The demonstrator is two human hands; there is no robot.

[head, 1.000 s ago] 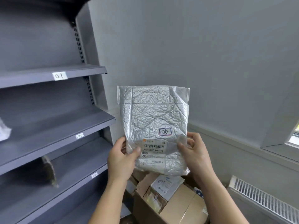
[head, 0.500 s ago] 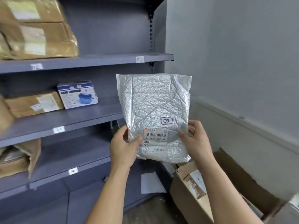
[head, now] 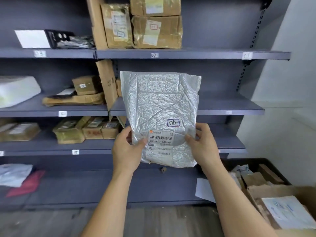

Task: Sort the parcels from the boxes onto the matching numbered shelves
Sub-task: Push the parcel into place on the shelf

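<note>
Silver parcel (head: 160, 108) marked 06 sits upright before the shelves (head: 188, 54), my left hand (head: 127, 151) and right hand (head: 203, 146) pinching its lower sides; I should find shelf tag 06 before letting go.

The silver parcel (head: 160, 106) conceals the fingers of the left hand (head: 127, 151) behind it and part of the middle shelf (head: 230, 108). Shelf label (head: 228, 112) at right: too blurred to read. Cardboard box (head: 290, 190): cut off by the right and bottom edges.
</note>
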